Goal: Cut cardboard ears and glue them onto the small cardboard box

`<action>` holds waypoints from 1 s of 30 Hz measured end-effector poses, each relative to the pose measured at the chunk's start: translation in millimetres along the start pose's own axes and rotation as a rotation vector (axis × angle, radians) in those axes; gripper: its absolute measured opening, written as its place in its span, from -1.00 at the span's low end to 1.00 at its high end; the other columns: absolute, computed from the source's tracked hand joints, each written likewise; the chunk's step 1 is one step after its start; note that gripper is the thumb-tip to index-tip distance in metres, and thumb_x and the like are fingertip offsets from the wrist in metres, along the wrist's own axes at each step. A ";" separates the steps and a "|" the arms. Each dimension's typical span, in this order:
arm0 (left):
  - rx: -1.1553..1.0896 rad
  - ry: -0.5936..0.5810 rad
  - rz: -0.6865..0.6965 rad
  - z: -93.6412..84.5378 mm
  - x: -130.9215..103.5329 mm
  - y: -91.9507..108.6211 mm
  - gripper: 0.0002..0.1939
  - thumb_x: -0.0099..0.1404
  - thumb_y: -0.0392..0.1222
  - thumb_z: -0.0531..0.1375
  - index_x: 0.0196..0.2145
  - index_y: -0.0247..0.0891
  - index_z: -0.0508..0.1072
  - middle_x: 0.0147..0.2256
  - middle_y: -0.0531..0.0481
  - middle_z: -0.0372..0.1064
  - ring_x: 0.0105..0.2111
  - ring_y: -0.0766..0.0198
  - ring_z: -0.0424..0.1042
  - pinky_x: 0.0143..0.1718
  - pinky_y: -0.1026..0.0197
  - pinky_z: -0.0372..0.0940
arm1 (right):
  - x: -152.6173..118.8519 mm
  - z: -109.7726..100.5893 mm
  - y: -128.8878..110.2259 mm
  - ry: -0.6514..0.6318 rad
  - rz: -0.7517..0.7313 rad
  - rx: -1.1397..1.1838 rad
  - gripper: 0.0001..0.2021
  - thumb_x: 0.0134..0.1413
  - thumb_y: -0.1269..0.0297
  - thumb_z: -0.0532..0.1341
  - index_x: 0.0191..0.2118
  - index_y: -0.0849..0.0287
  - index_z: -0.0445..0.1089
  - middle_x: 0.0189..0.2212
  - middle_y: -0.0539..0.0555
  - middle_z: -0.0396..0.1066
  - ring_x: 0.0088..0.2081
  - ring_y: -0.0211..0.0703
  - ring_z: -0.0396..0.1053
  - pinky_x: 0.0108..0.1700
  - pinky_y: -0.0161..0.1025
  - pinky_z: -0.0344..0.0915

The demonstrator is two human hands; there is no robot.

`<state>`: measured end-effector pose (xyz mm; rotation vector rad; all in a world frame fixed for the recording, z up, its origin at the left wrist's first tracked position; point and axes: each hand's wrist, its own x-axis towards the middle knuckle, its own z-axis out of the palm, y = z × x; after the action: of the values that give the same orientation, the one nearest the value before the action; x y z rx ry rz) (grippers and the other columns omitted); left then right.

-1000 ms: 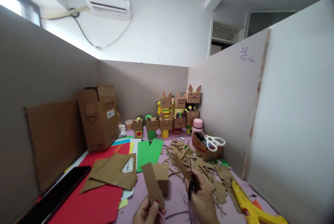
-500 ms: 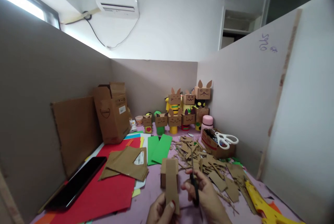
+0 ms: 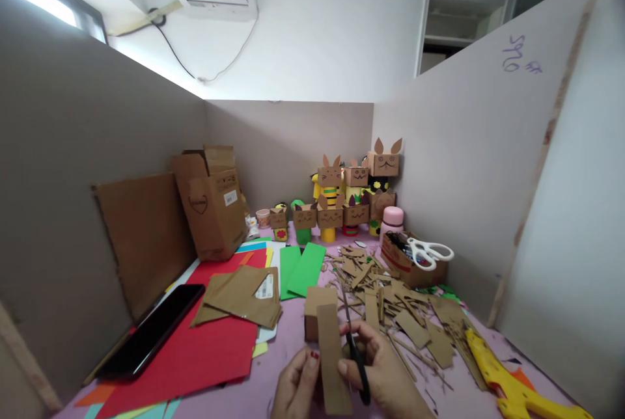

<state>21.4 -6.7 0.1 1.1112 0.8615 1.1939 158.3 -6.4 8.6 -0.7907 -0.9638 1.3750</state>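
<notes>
A long brown cardboard strip [image 3: 332, 364] stands in front of a small cardboard box [image 3: 317, 311] on the pink tabletop. My left hand [image 3: 297, 383] holds the strip's left edge between thumb and fingers. On the other side, my right hand [image 3: 378, 367] grips black-handled scissors [image 3: 359, 367], their blades pointing up and away. The right thumb and a fingertip also touch the strip's right edge. Cardboard scraps [image 3: 381, 282] lie beyond my right hand.
Red paper [image 3: 195, 360], a black phone [image 3: 151, 334], envelopes [image 3: 244, 295] and green sheets [image 3: 306, 272] lie left. Cardboard animal figures [image 3: 329, 214] stand at the back. On the right are a box with white scissors [image 3: 430, 253] and a yellow glue gun [image 3: 512, 386].
My right hand has moved left, and its thumb now touches the strip. The strip has shifted down and right relative to the small box. The view has tilted slightly.
</notes>
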 end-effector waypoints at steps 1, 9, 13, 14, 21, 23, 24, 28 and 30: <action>-0.023 0.014 0.009 -0.8 1.0 1.0 -0.56 0.00 0.23 0.25 -0.53 -0.25 0.37 -0.64 0.13 0.21 -0.61 0.35 0.16 -0.56 0.32 0.10 | -0.4 1.0 2.1 -0.010 0.007 -0.010 -0.59 -0.48 0.41 0.44 -0.36 0.18 0.35 -0.64 -0.15 0.33 -0.63 -0.40 0.12 -0.58 -0.46 0.06; -0.046 0.051 0.037 -4.6 2.4 5.2 -0.55 -0.04 0.18 0.30 -0.61 -0.24 0.26 -0.69 0.19 0.14 -0.65 0.42 0.09 -0.58 0.35 0.02 | -0.3 -0.3 12.9 -0.079 0.006 -0.001 -0.60 -0.38 0.31 0.45 -0.32 0.18 0.34 -0.68 -0.16 0.28 -0.63 -0.39 0.09 -0.56 -0.44 0.05; -0.011 0.041 0.057 -4.7 3.2 5.8 -0.55 -0.03 0.19 0.28 -0.62 -0.24 0.26 -0.72 0.16 0.19 -0.67 0.41 0.13 -0.58 0.34 0.04 | 1.7 -6.3 11.4 -0.060 0.008 0.061 -0.52 -0.36 0.19 0.47 -0.26 0.16 0.31 -0.65 -0.15 0.31 -0.63 -0.37 0.17 -0.53 -0.41 0.13; -0.003 0.041 0.054 -4.3 3.2 6.4 -0.53 -0.05 0.20 0.30 -0.63 -0.24 0.26 -0.72 0.16 0.19 -0.67 0.41 0.14 -0.59 0.34 0.04 | 2.0 -7.2 10.5 -0.050 0.007 0.064 -0.51 -0.36 0.18 0.47 -0.25 0.16 0.31 -0.65 -0.16 0.30 -0.63 -0.37 0.18 -0.53 -0.42 0.13; -0.032 0.127 0.064 -4.3 5.3 13.1 -0.55 -0.12 0.17 0.34 -0.60 -0.25 0.30 -0.73 0.12 0.30 -0.70 0.39 0.22 -0.62 0.35 0.09 | 1.9 -6.0 1.4 0.010 -0.026 0.115 -0.50 -0.34 0.14 0.47 -0.23 0.16 0.31 -0.64 -0.13 0.35 -0.63 -0.34 0.26 -0.56 -0.44 0.14; -0.063 0.192 0.077 -6.7 8.5 13.0 -0.55 -0.14 0.16 0.36 -0.56 -0.26 0.33 -0.69 0.07 0.38 -0.68 0.35 0.29 -0.62 0.34 0.13 | 2.5 -5.4 0.9 0.019 -0.058 0.091 -0.50 -0.32 0.12 0.47 -0.23 0.15 0.31 -0.67 -0.16 0.29 -0.68 -0.38 0.19 -0.61 -0.46 0.07; -0.074 0.210 0.071 -7.7 10.0 12.3 -0.54 -0.17 0.16 0.37 -0.55 -0.27 0.34 -0.67 0.04 0.41 -0.67 0.33 0.32 -0.62 0.33 0.15 | 2.9 -5.3 1.1 0.025 -0.062 0.067 -0.50 -0.34 0.12 0.47 -0.23 0.14 0.31 -0.68 -0.17 0.27 -0.70 -0.40 0.15 -0.64 -0.47 0.03; -0.101 0.148 0.010 -5.9 9.8 7.0 -0.50 -0.20 0.18 0.37 -0.52 -0.30 0.36 -0.67 0.01 0.42 -0.68 0.31 0.35 -0.62 0.32 0.18 | 3.4 -5.3 0.4 0.015 -0.084 0.070 -0.49 -0.36 0.15 0.48 -0.23 0.11 0.29 -0.59 -0.10 0.40 -0.62 -0.31 0.29 -0.55 -0.42 0.17; -0.089 0.085 0.007 -2.5 6.4 6.4 -0.49 -0.18 0.19 0.36 -0.49 -0.31 0.38 -0.66 0.01 0.42 -0.69 0.33 0.34 -0.63 0.32 0.16 | 2.8 -6.5 -2.3 -0.031 -0.097 0.100 -0.52 -0.29 0.18 0.46 -0.21 0.10 0.27 -0.55 -0.08 0.44 -0.53 -0.24 0.39 -0.42 -0.35 0.25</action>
<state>18.5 0.1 5.9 0.9979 0.8612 1.2806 165.0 -3.2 8.3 -0.6413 -0.9382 1.3437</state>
